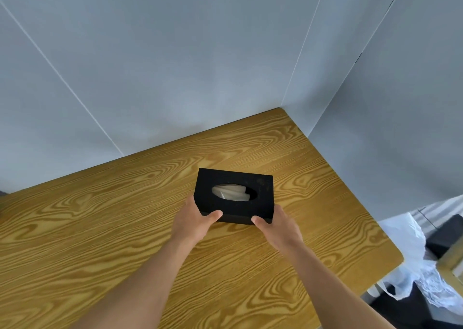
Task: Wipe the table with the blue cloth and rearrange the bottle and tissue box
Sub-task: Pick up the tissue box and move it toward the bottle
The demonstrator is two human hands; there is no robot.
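A black tissue box (260, 201) with white tissue in its oval top opening sits on the wooden table (100, 228), a little right of centre. My left hand (194, 222) grips its near left corner, thumb along the front face. My right hand (278, 227) grips its near right corner in the same way. No blue cloth and no bottle appear in view.
Grey wall panels (200, 65) close off the table's far edge and right side, meeting at the far right corner. Past the table's right edge, lower down, lie a white plastic bag (411, 276) and dark objects (441, 238).
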